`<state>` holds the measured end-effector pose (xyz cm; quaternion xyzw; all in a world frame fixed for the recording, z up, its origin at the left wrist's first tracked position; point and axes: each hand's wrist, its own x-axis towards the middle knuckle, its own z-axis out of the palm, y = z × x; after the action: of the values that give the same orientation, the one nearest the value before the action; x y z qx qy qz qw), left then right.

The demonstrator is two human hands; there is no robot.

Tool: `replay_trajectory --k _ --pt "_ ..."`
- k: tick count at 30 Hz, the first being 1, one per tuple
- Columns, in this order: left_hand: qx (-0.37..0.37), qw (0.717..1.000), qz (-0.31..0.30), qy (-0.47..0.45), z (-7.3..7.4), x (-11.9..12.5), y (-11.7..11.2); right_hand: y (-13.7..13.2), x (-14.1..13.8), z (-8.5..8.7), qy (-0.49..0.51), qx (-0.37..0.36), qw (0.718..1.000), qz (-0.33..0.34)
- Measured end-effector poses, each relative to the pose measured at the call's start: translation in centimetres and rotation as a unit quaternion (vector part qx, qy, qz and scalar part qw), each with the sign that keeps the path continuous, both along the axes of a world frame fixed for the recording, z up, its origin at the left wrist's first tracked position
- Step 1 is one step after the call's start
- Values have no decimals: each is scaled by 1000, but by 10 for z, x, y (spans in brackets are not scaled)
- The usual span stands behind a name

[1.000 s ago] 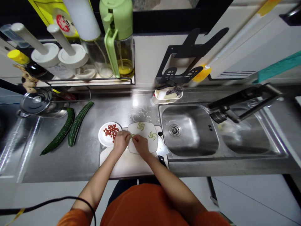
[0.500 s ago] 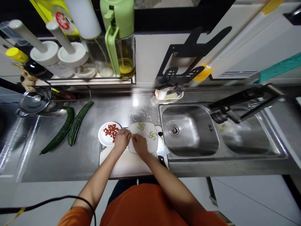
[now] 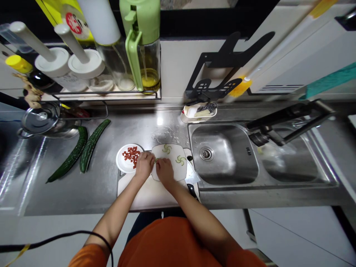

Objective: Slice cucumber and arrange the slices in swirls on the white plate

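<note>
A white square plate (image 3: 178, 174) lies on the cutting board, bearing thin cucumber slices set in pinwheels, one at the top (image 3: 167, 149) and one at the right (image 3: 180, 160). At the plate's left side a small green cucumber slice (image 3: 156, 160) shows between my fingertips. My left hand (image 3: 144, 165) has its fingers closed together by that slice, its wrist beside the round plate. My right hand (image 3: 165, 171) is over the square plate, fingers curled down at the same slice. Its fingertips are partly hidden. The round white plate (image 3: 120, 160) holds diced red pieces (image 3: 131, 155).
A knife (image 3: 191, 181) lies by the cutting board's (image 3: 152, 194) right edge, near the sink (image 3: 225, 155). Two whole cucumbers (image 3: 93, 146) rest on the left counter. Behind are a pot (image 3: 41, 118), a rack with jars and an oil bottle (image 3: 143, 55), and a black faucet (image 3: 289, 118).
My right hand has shifted slightly and its fingers now lie flatter, pointing forward over the slice. My left hand stays almost where it was. The plates have not moved.
</note>
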<state>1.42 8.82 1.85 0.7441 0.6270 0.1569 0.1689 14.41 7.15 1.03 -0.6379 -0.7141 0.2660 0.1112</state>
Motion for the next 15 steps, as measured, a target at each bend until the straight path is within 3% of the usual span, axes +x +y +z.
replay_trajectory --k 15 --pt "-5 1000 0 -16 -2 -4 -1 -9 9 -1 20 10 1000 1"
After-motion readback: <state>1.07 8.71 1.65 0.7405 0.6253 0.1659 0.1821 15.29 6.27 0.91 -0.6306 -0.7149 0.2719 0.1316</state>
